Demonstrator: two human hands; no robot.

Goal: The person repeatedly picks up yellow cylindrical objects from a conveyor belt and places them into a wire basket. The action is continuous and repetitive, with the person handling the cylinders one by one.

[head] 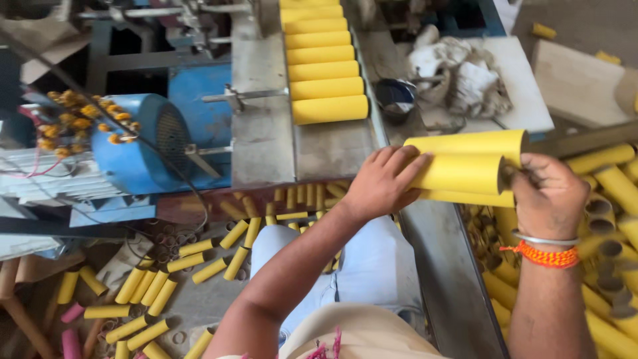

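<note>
I hold a small bundle of yellow cardboard tubes point(465, 166) lying sideways between both hands, above a metal bench edge. My left hand point(382, 183) presses on the tubes' left ends, fingers spread over them. At the tubes' open right ends, my right hand point(548, 193) grips the bundle; that wrist wears a metal bangle and an orange thread. A row of several more yellow tubes point(322, 56) lies side by side on a metal chute point(266, 139) beyond my left hand.
A blue motor point(143, 143) with marigold flowers draped on it sits at left. Many short yellow tubes point(153, 292) lie scattered on the floor. A heap of long tubes point(611, 199) fills the right side. White rags point(458, 73) and a dark bowl point(395, 96) rest on a board.
</note>
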